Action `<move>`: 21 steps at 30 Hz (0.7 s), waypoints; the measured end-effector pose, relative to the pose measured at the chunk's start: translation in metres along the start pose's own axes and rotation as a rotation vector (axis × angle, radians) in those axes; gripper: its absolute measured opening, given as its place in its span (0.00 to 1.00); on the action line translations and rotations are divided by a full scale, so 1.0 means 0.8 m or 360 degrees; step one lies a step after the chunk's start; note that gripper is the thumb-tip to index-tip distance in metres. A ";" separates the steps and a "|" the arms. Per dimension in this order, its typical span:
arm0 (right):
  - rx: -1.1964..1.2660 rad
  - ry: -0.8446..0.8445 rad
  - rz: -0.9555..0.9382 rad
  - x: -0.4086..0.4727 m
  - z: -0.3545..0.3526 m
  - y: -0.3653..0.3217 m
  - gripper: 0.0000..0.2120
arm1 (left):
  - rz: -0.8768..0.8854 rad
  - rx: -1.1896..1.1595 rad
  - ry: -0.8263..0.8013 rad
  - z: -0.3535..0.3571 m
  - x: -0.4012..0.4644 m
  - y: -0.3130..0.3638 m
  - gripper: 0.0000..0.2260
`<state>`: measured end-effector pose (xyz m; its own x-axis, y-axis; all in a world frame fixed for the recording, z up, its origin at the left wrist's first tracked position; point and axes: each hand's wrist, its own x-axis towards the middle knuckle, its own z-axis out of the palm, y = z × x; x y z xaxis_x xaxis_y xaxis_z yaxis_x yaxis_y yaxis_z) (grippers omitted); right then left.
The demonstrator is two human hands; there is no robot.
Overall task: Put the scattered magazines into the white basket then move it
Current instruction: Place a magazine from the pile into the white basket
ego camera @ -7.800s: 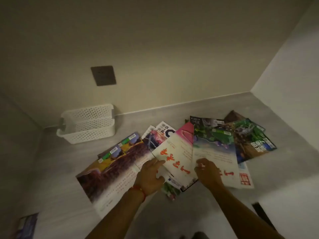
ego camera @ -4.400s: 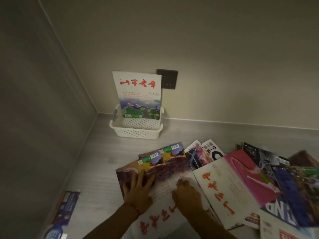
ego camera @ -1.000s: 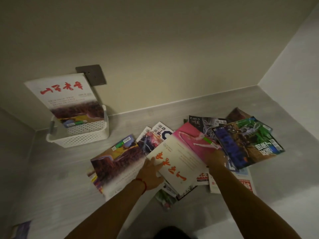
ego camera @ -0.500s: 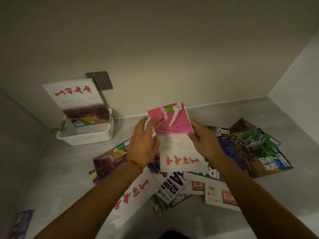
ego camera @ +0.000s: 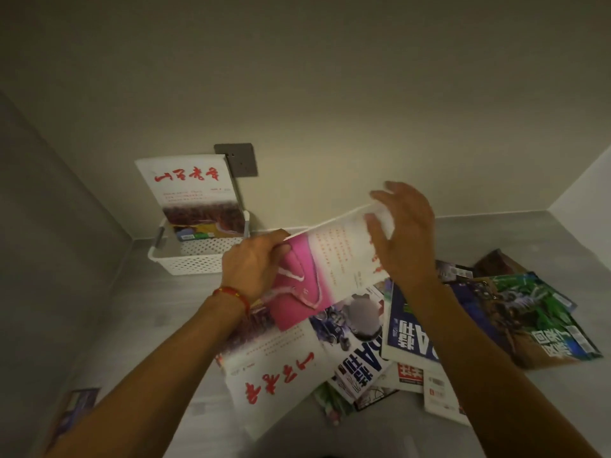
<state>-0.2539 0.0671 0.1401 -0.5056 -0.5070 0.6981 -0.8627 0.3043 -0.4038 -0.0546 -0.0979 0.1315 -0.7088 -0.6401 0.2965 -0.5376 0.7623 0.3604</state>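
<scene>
Pink-and-white magazine (ego camera: 325, 266) now lifted, turned sideways toward white basket (ego camera: 195, 259); left hand (ego camera: 254, 262) pinches edge, right hand (ego camera: 401, 233) fingers spread loose, steadying it.

Pink-and-white magazine (ego camera: 325, 266): a second ago it lay flat on top of the pile; now it is lifted clear of the pile and turned sideways in the air, pink end toward the white basket (ego camera: 198, 259).
Left hand (ego camera: 256, 264): moved from the pile to gripping the magazine's pink end.
Right hand (ego camera: 401, 233): half a second ago it held the magazine's side; now its fingers (ego camera: 380, 196) are spread at the white end.
Pile (ego camera: 363, 355): the blue-and-white cover and the red-lettered white cover, earlier covered, now show.
White basket: empty at first, now with a magazine upright in it.
</scene>
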 end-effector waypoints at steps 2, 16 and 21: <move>0.0090 0.0151 0.0507 -0.016 0.011 0.002 0.23 | -0.0309 -0.0218 -0.0072 -0.002 -0.012 -0.040 0.07; 0.1206 -0.0821 0.1038 0.002 0.155 -0.141 0.10 | -0.0747 -0.1737 -0.0324 -0.047 -0.071 -0.243 0.16; 0.0733 -0.0737 0.0483 0.064 0.200 -0.199 0.09 | -0.0749 -0.1568 -0.0130 -0.068 -0.022 -0.302 0.09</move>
<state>-0.1435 -0.1366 0.1459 -0.5869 -0.7750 0.2344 -0.5476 0.1668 -0.8200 0.1128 -0.2763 0.0875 -0.5759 -0.8110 -0.1027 -0.1871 0.0085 0.9823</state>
